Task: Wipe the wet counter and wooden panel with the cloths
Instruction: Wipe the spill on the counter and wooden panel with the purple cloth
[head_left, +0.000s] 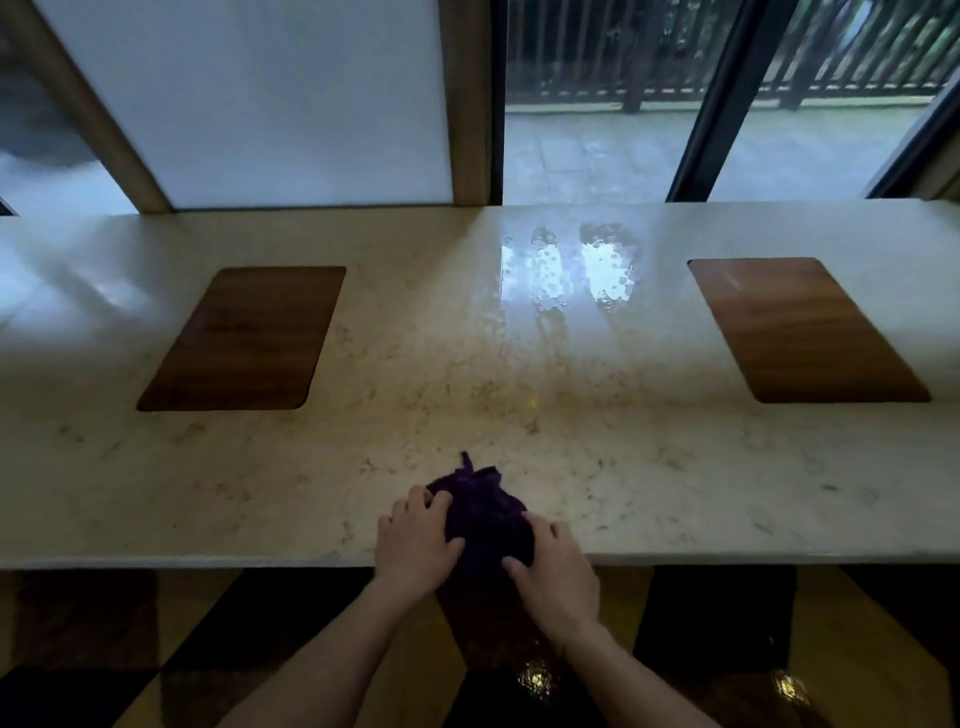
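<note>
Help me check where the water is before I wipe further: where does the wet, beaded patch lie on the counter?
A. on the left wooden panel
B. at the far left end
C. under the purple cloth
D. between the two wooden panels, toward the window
D: the wet patch glistens on the counter between the left wooden panel and the right wooden panel, near the window.

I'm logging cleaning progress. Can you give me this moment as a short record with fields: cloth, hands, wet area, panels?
cloth: one dark purple cloth, bunched at the counter's near edge
left hand: grips the cloth's left side
right hand: grips the cloth's right side
counter: pale marble
wet area: beaded water near the window, not under the cloth
wooden panels: one left, one right, both uncovered
</note>
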